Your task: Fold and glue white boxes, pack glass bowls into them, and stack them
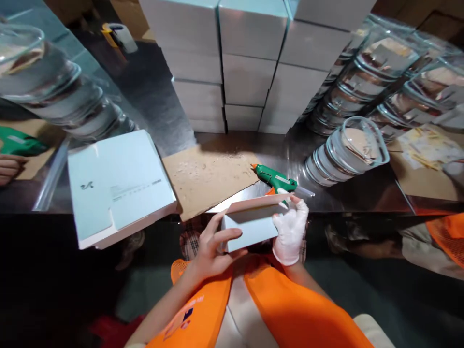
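Observation:
Close to my body, a light blue cardboard box (pixel 253 233) is held between both hands, its long side open and a flap standing up. My bare left hand (pixel 215 246) closes on its left end, with the fingers over the near edge. On the right end, my right hand (pixel 290 232) in a white glove grips the box and flap, fingers partly bare at the tips. Just beyond the box lies a green glue gun (pixel 273 178) with an orange nozzle. A stack of flat light blue box blanks (pixel 123 188) rests at the left, overhanging the table edge.
Tall stacked white boxes (pixel 241 77) stand at the back. A brown cardboard sheet (pixel 213 176) lies on the dark metal table (pixel 355 193). Stacked clear round containers (pixel 348 150) stand right, more containers (pixel 61 92) left. Another person's hand (pixel 10 169) is at far left, near another green glue gun (pixel 20 142).

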The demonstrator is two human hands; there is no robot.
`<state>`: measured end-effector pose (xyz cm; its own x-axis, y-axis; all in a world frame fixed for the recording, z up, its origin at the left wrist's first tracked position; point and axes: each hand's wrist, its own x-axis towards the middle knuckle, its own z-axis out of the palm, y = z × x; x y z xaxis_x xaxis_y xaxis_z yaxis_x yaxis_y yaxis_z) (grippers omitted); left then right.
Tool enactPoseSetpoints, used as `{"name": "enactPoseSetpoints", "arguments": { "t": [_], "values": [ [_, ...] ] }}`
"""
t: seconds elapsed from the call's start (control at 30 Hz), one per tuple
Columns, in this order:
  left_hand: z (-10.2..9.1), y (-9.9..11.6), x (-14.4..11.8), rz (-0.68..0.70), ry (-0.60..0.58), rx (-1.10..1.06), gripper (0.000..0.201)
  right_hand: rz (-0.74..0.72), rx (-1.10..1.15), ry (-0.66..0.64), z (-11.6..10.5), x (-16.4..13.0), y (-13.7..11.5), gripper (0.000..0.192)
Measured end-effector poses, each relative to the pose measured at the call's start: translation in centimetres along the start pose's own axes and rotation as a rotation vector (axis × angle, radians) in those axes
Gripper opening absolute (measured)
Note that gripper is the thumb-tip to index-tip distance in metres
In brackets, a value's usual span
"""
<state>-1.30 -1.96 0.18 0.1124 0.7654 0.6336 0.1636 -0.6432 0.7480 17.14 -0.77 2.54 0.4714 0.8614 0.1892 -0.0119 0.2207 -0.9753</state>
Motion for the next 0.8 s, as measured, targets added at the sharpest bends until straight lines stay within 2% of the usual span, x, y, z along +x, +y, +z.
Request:
{"name": "enactPoseSetpoints", "arguments": {
  "t": [0.03,0.1,0.2,0.27,0.3,0.33,0.4,0.5,0.57,0.67,0.73,0.8],
  "values": [
    [-0.8,-0.1,0.1,0.032,-0.048,0.081,0.051,0.029,-0.031,-0.046,-0.6,0.4,-0.1,0.056],
    [-2.5,-0.5,-0.2,0.036,-0.055,0.194,0.04,0.071,-0.191,-0.152,-2.1,1.8,-0.4,0.045],
    [-4.7,-1.5,-1.1,-0.058,0.078,0.252,0.034,0.132,-0.699,-0.184,-4.1,5.0,-0.5,0.047],
    [-5.4,-2.3,-1.6,-0.12,0.163,0.278,0.032,0.287,-1.055,-0.228,-4.3,7.2,-0.5,0.052],
    [-5.4,-2.6,-1.8,-0.136,0.185,0.285,0.031,0.385,-1.138,-0.255,-4.1,8.2,-0.4,0.052],
    [-5.4,-2.8,-1.8,-0.141,0.195,0.285,0.031,0.47,-1.142,-0.269,-3.8,9.0,-0.2,0.051],
    [-4.9,-3.1,-1.9,-0.133,0.201,0.27,0.031,0.55,-0.99,-0.239,-3.4,10.0,0.2,0.045],
    [-4.0,-3.1,-1.8,-0.141,0.253,0.26,0.031,0.572,-0.69,-0.204,-3.5,10.4,0.8,0.03],
    [-3.4,-3.1,-1.6,-0.15,0.292,0.255,0.03,0.558,-0.537,-0.196,-3.8,9.9,0.8,0.03],
    [-2.8,-2.8,-0.6,-0.163,0.293,0.232,0.029,0.472,-0.361,-0.108,-3.9,8.5,0.1,0.04],
    [-2.4,-2.4,0.5,-0.179,0.28,0.219,0.029,0.334,-0.25,-0.014,-3.7,7.4,-1.0,0.046],
    [-2.0,-1.8,1.7,-0.187,0.265,0.213,0.029,0.204,-0.165,-0.016,-3.5,6.2,-2.3,0.043]
  ]
}}
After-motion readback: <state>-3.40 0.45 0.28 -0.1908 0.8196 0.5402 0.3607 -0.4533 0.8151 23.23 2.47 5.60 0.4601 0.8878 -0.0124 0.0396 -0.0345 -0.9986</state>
